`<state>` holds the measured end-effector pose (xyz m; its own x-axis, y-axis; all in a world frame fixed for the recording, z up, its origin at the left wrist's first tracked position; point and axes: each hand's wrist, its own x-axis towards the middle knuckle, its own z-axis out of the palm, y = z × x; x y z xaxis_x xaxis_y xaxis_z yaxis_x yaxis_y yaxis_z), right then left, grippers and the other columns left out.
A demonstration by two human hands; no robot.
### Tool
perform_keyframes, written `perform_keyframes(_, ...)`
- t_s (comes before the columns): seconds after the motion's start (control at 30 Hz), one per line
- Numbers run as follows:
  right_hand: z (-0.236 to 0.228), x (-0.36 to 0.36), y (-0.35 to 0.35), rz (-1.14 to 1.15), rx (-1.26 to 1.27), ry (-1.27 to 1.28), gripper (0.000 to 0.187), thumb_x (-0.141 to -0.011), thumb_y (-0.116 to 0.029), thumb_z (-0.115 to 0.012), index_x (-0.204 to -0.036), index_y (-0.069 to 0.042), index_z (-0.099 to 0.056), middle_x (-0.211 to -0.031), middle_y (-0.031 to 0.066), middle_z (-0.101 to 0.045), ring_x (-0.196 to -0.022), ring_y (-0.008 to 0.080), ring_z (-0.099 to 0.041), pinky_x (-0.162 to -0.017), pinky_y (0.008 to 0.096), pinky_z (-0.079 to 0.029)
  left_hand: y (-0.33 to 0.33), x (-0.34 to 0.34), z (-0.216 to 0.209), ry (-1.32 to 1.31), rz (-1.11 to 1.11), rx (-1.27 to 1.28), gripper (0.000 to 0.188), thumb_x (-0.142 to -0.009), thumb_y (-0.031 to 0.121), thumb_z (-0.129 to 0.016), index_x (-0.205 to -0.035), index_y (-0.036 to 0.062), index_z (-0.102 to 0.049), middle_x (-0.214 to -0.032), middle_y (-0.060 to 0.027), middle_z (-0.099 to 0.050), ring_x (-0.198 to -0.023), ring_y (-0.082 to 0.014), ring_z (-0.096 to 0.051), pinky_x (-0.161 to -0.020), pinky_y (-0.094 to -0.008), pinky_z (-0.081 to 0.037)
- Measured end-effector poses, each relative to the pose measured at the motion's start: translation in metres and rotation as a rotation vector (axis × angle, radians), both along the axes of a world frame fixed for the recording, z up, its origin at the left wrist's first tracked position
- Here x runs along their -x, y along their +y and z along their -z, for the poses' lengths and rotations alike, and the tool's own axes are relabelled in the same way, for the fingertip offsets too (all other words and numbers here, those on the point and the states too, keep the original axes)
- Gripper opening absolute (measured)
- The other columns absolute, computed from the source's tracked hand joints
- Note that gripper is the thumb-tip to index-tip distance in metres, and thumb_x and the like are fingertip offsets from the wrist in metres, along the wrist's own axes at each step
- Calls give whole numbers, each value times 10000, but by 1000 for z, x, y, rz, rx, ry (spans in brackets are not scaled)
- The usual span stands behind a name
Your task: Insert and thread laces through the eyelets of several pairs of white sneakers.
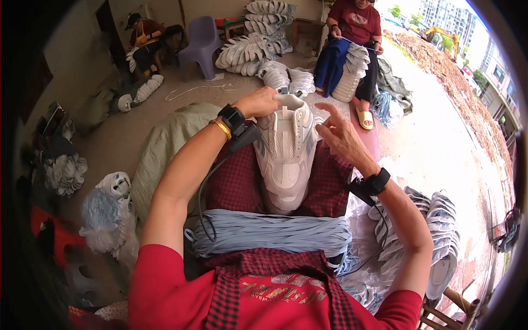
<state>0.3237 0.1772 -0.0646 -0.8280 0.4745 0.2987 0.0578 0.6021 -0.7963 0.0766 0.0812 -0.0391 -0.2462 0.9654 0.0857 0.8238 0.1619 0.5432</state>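
A pale grey and white shoe upper (286,143) stands upright between my knees, its toe end toward me. More toe edges show beneath it, as though several uppers are nested together. At the far left of its collar, my left hand (260,103) is closed on the edge. My right hand (344,132) is beside the right eyelet side, index finger and thumb apart; whether a fingertip touches the upper is unclear. Across my lap lies a thick bundle of light blue shoelaces (269,234). A checked dark red cloth (234,184) covers my legs.
Stacked uppers (437,225) lie at my right, and a bagged pile (107,214) at my left. A green sack (176,143) is by my left knee. Farther off are a purple chair (201,47), more stacks (256,44), a seated person (355,27) holding laces, and another person (146,38).
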Motion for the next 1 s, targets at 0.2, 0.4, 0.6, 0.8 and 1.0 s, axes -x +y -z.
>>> perform_keyframes(0.2,9,3,-10,-151,-103,-170,582,-879,-113,-611,-1397,-69,-350,-624,106,-588,-575,217,-618,-537,367,-497,2,-12,41,38,-74,-117,482,-947,397,-522,-1115,-34,-659,-992,-274,-696,-998,-371,-681,-870,-440,-506)
perform_keyframes(0.4,16,-8,-12,-87,45,-88,549,-867,-84,-605,-1364,-53,-376,-709,67,-581,-579,147,-592,-470,302,-515,-59,-32,35,-60,-130,-333,512,-930,381,-607,-1278,7,-575,-1022,-208,-687,-939,-294,-682,-872,-396,-524)
perform_keyframes(0.6,9,-50,-64,-262,-27,-156,117,-869,-98,-687,-916,8,-667,-781,70,-635,-719,155,-631,-665,317,-518,-136,-40,43,-84,-54,-259,233,-859,158,-709,-1026,0,-675,-1011,-86,-680,-931,-172,-659,-780,-313,-550)
perform_keyframes(0.8,31,-90,-88,-338,-241,-288,86,-793,-74,-723,-850,-11,-714,-778,85,-665,-711,201,-654,-641,321,-508,-177,-69,18,-284,319,241,165,-868,106,-676,-981,-7,-720,-892,-85,-714,-825,-137,-659,-775,-282,-534)
perform_keyframes(1.0,8,-83,-96,-244,195,-294,127,-849,-118,-705,-888,0,-728,-748,30,-671,-667,97,-592,-626,266,-483,-158,-98,25,-405,348,49,237,-928,180,-629,-1013,-19,-724,-866,-77,-728,-788,-131,-656,-767,-285,-525)
